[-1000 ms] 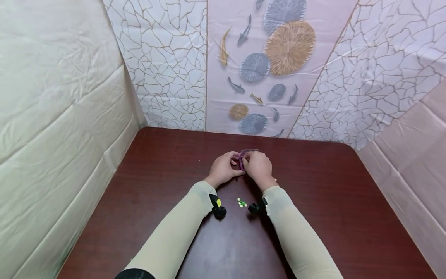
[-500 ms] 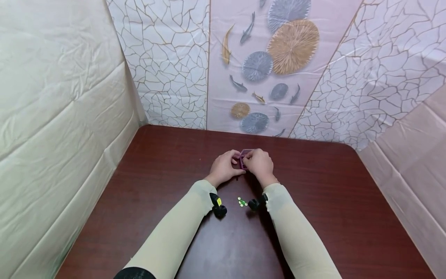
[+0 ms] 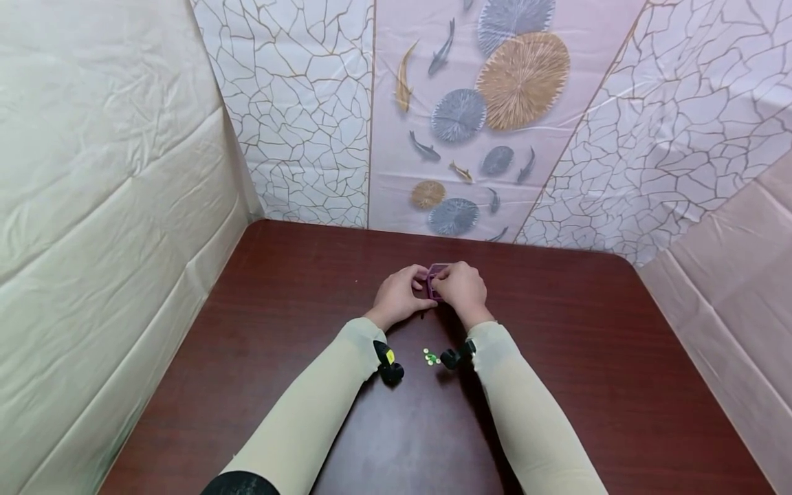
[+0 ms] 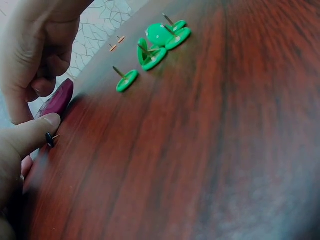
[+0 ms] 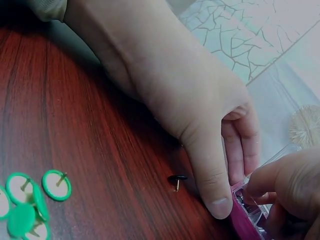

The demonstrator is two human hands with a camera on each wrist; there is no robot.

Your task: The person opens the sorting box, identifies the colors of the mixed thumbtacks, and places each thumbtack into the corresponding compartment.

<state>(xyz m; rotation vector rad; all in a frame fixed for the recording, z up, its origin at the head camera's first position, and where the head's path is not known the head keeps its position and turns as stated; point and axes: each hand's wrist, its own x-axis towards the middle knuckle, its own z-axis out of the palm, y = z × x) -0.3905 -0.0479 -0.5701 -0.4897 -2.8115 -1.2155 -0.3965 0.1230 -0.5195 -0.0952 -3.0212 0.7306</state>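
In the head view, my left hand (image 3: 399, 297) holds a small purple box (image 5: 243, 223) by its near-left side. Its thumb lies along the purple wall, with the fingers round the far end. The box's clear lid stands up at the back, and clear dividers show inside. My right hand (image 3: 463, 292) has its thumb and index finger dipped into a compartment; whether they pinch anything I cannot tell. A black thumbtack (image 5: 177, 177) lies beside the left thumb. Several green thumbtacks (image 4: 157, 40) are heaped nearer my body, most with their pins up.
Two small copper-coloured tacks (image 4: 117, 43) lie past the green ones in the left wrist view. Everything rests on a dark red-brown table (image 3: 322, 275). Patterned cloth (image 3: 291, 124) hangs behind it, and pale padded sheets (image 3: 111, 206) line the sides.
My right hand shifts slightly at the box, its fingertips staying inside, and the lid's edge shows less beyond it. My left hand keeps its hold. The head view drifts a little.
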